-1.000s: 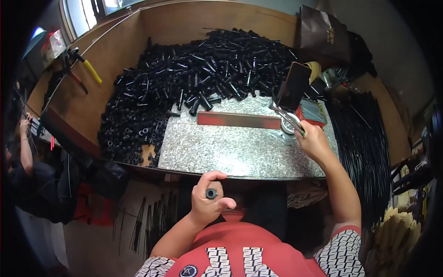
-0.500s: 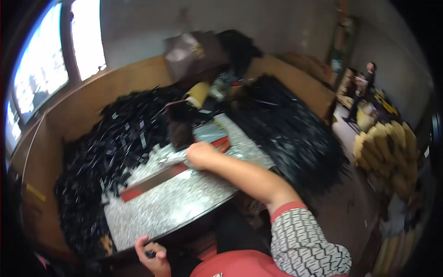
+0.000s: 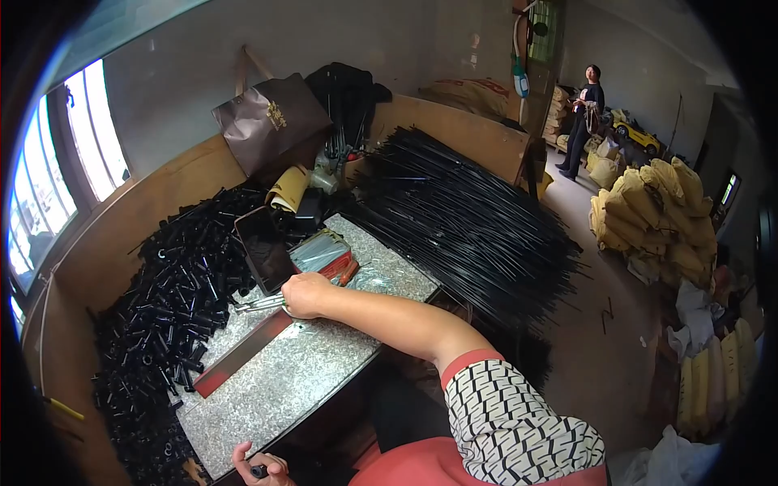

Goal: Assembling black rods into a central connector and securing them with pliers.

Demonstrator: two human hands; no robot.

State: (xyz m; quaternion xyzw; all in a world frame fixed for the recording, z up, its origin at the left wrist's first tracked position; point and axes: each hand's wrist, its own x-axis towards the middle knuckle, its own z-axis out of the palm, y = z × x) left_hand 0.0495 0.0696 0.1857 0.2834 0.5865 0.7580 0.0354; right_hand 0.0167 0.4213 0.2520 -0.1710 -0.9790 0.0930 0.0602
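My right hand (image 3: 305,295) reaches across the speckled grey board (image 3: 275,413), its fingers closed on silver metal scissors (image 3: 261,304) whose tips point left. Under and beside the scissors lies a long flat reddish-brown bar (image 3: 243,354) on the board. At the lower edge my left hand (image 3: 263,468) has its fingers curled round a short black tube (image 3: 258,471); part of that hand is cut off by the frame. A dark phone (image 3: 264,249) leans just beyond my right hand. Next to it is an open red box (image 3: 326,255) of thin pale pieces.
Short black tubes (image 3: 174,292) are heaped left of the board, and long black rods (image 3: 478,219) lie to its right. A brown bag (image 3: 271,121) stands behind by the wooden side wall (image 3: 105,251). Yellow sacks (image 3: 656,215) and a standing person (image 3: 585,121) are at far right.
The view has turned and sharpened, shifting the board and heaps in the picture. My right hand stays near the phone with the scissors; my left hand stays near the front edge.
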